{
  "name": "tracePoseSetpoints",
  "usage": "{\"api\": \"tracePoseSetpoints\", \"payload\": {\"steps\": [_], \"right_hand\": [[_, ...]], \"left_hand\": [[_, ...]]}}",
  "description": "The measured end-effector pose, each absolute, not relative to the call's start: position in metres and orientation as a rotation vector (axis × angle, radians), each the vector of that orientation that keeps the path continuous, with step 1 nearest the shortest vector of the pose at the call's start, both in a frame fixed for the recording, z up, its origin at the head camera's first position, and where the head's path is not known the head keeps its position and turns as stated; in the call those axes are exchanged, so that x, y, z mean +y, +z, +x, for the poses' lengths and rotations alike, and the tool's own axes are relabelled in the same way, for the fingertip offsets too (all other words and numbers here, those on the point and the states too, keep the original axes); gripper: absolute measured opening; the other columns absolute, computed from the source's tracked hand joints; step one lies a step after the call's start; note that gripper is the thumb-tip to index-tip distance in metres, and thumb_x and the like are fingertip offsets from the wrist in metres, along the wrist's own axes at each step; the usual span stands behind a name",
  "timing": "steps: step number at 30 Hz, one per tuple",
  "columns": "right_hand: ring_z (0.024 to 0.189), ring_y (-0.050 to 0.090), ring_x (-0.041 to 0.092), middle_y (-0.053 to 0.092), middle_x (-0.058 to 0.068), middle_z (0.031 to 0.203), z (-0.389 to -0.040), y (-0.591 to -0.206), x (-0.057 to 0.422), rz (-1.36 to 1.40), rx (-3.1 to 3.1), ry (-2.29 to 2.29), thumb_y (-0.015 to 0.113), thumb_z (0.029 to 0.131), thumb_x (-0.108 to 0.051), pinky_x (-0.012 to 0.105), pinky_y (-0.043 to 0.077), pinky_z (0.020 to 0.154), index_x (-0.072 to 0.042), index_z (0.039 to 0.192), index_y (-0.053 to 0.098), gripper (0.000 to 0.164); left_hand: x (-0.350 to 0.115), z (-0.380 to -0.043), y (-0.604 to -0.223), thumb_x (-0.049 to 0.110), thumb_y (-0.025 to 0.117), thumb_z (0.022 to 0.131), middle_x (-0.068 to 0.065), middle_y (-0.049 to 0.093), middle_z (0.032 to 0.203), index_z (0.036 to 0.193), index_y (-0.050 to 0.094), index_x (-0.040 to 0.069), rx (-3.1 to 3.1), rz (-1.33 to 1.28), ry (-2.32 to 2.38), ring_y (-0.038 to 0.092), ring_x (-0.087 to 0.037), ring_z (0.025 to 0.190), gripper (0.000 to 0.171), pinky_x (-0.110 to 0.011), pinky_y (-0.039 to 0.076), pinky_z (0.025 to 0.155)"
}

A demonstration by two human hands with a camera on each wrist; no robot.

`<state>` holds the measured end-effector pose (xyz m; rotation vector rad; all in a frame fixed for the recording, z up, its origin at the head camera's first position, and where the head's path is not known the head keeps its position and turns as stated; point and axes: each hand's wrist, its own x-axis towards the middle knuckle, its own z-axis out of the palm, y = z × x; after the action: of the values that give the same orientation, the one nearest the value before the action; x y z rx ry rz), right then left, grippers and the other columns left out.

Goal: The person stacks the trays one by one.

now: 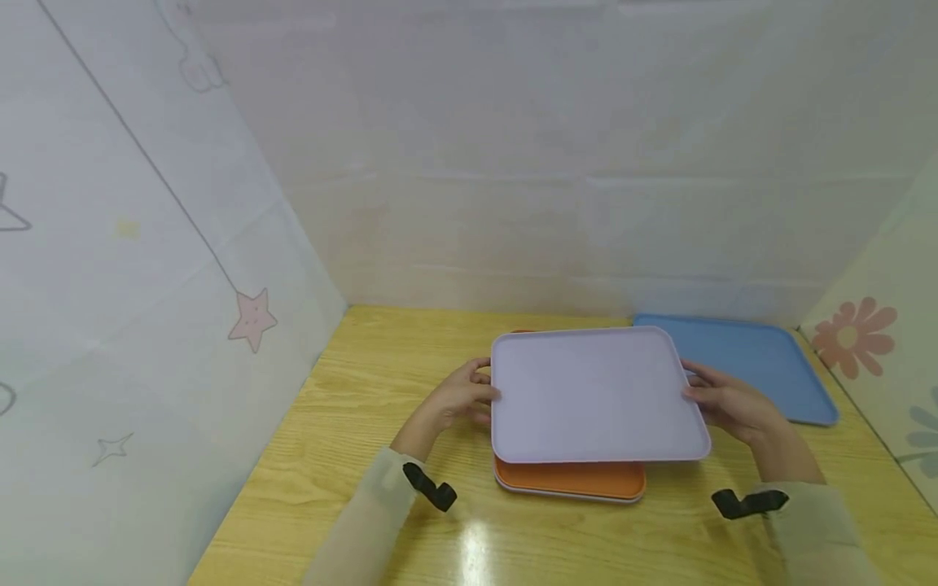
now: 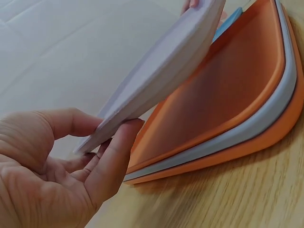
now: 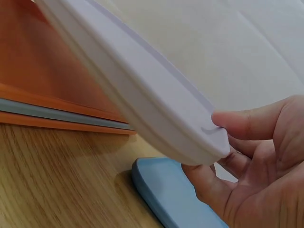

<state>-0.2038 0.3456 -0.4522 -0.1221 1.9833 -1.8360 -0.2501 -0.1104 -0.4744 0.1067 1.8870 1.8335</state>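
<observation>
A pale lilac tray [image 1: 597, 396] is held up by its two short sides, above a stack of trays. My left hand [image 1: 462, 395] pinches its left rim, the thumb on top and the other fingers underneath. At the opposite side my right hand [image 1: 736, 404] grips the rim in the same way. The stack below shows an orange tray [image 2: 232, 80] on top, a grey tray [image 2: 256, 116] in the middle and another orange one at the bottom. In the head view the lilac tray hides most of this stack.
A blue tray [image 1: 755, 366] lies on the wooden table [image 1: 396, 350] at the back right, partly behind the lilac tray and my right hand. Pale cloth walls [image 1: 557, 203] stand along the table's back and sides.
</observation>
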Motion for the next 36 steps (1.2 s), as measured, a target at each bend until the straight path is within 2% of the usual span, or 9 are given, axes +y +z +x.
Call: {"api": "tracePoseSetpoints", "payload": {"steps": [7, 13, 17, 21, 25, 28, 31, 34, 36], "right_hand": [[0.104, 0.064, 0.01, 0.06, -0.01, 0.116, -0.207, -0.45, 0.341, -0.146, 2.043, -1.835, 0.053, 0.105, -0.011, 0.03, 0.056, 0.086, 0.001, 0.16, -0.002, 0.079], [0.109, 0.064, 0.007, 0.061, -0.017, 0.119, -0.201, -0.446, 0.343, -0.109, 2.033, -1.834, 0.052, 0.107, -0.018, 0.032, 0.055, 0.089, -0.004, 0.162, 0.003, 0.075], [0.108, 0.067, 0.011, 0.065, -0.015, 0.12, -0.195, -0.445, 0.343, -0.081, 1.951, -1.91, 0.051, 0.107, -0.019, 0.033, 0.057, 0.089, -0.017, 0.162, 0.023, 0.061], [0.102, 0.07, 0.017, 0.068, -0.007, 0.116, -0.187, -0.448, 0.337, -0.046, 1.754, -2.128, 0.049, 0.107, -0.011, 0.033, 0.06, 0.088, -0.028, 0.135, 0.057, 0.034], [0.1, 0.069, 0.019, 0.065, -0.005, 0.113, -0.181, -0.451, 0.322, 0.099, 1.506, -2.367, 0.05, 0.106, -0.006, 0.034, 0.06, 0.088, -0.026, 0.116, 0.067, 0.029], [0.102, 0.067, 0.019, 0.062, -0.005, 0.115, -0.179, -0.453, 0.305, 0.181, 1.359, -2.515, 0.049, 0.105, -0.003, 0.033, 0.058, 0.091, -0.021, 0.115, 0.065, 0.026], [0.106, 0.065, 0.019, 0.058, -0.005, 0.12, -0.178, -0.454, 0.284, 0.176, 1.279, -2.604, 0.047, 0.106, -0.003, 0.031, 0.056, 0.094, -0.018, 0.132, 0.054, 0.031], [0.111, 0.062, 0.016, 0.054, -0.005, 0.124, -0.175, -0.453, 0.261, 0.132, 1.245, -2.651, 0.044, 0.107, -0.006, 0.03, 0.053, 0.099, -0.02, 0.156, 0.026, 0.054], [0.11, 0.062, 0.015, 0.054, -0.004, 0.123, -0.172, -0.451, 0.245, 0.117, 1.229, -2.685, 0.043, 0.107, -0.007, 0.031, 0.053, 0.099, -0.022, 0.161, 0.005, 0.068]], "left_hand": [[-0.119, -0.247, -0.476, -0.003, 0.067, 0.09, -0.021, 0.057, 0.125, 0.157, 0.027, 0.013, 1.861, 0.125, 1.865, 0.068, -0.029, 0.092, 0.08, -0.036, 0.062, 0.061], [-0.122, -0.24, -0.474, -0.002, 0.066, 0.091, -0.022, 0.056, 0.126, 0.158, 0.026, 0.014, 1.818, 0.125, 1.925, 0.068, -0.026, 0.091, 0.08, -0.039, 0.063, 0.063], [-0.124, -0.238, -0.474, -0.002, 0.066, 0.09, -0.022, 0.057, 0.126, 0.158, 0.026, 0.014, 1.801, 0.111, 1.997, 0.067, -0.027, 0.094, 0.08, -0.039, 0.063, 0.062], [-0.125, -0.239, -0.475, -0.004, 0.065, 0.09, -0.019, 0.059, 0.12, 0.157, 0.026, 0.012, 1.804, 0.104, 2.085, 0.066, -0.026, 0.094, 0.08, -0.036, 0.062, 0.06], [-0.124, -0.236, -0.475, -0.005, 0.064, 0.089, -0.016, 0.059, 0.117, 0.157, 0.025, 0.012, 1.794, 0.063, 2.147, 0.066, -0.023, 0.091, 0.081, -0.037, 0.062, 0.061], [-0.122, -0.234, -0.473, -0.007, 0.064, 0.089, -0.017, 0.059, 0.12, 0.157, 0.027, 0.015, 1.779, 0.006, 2.195, 0.066, -0.023, 0.09, 0.081, -0.039, 0.062, 0.063], [-0.118, -0.233, -0.472, -0.007, 0.064, 0.09, -0.017, 0.058, 0.121, 0.156, 0.029, 0.016, 1.771, -0.035, 2.241, 0.067, -0.024, 0.089, 0.079, -0.04, 0.062, 0.064], [-0.113, -0.231, -0.47, -0.008, 0.063, 0.09, -0.016, 0.058, 0.119, 0.155, 0.03, 0.016, 1.764, -0.053, 2.282, 0.067, -0.023, 0.087, 0.077, -0.037, 0.062, 0.062], [-0.109, -0.23, -0.469, -0.007, 0.063, 0.09, -0.015, 0.058, 0.118, 0.154, 0.031, 0.016, 1.759, -0.054, 2.307, 0.067, -0.022, 0.086, 0.076, -0.035, 0.061, 0.059]]}}
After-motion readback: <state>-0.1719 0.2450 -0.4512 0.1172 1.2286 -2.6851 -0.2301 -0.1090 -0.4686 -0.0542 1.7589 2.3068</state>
